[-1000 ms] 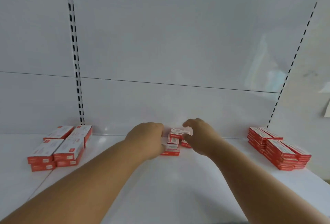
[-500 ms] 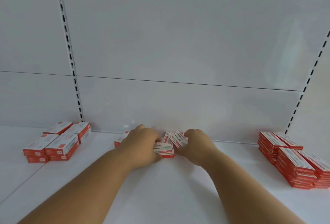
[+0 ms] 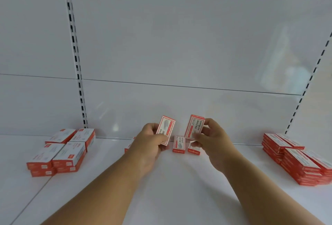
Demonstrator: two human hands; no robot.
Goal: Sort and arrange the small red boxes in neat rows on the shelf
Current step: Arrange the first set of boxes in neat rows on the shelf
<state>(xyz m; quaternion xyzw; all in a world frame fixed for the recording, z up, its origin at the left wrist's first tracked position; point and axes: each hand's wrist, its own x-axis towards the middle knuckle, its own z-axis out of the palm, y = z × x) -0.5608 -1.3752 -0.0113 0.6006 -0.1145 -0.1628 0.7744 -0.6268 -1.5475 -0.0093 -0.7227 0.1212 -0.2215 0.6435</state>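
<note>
My left hand (image 3: 149,144) grips one small red box (image 3: 166,129), tilted up above the white shelf (image 3: 179,189). In my right hand (image 3: 212,138) is a second small red box (image 3: 195,126), also raised, its printed face toward me. Between and below the hands, two more small red boxes lie flat near the back wall: one (image 3: 179,144) fully visible, the other (image 3: 193,149) partly under my right fingers. Behind my left wrist, the edge of another red box (image 3: 128,146) peeks out.
A group of stacked red boxes (image 3: 62,151) sits at the left near a slotted upright (image 3: 79,81). A taller stack of red boxes (image 3: 298,158) stands at the right. A seam (image 3: 32,197) crosses the shelf at the front left.
Both hands were down on the boxes at the back of the shelf. Each has now lifted one box clear of the shelf, leaving two flat between them.
</note>
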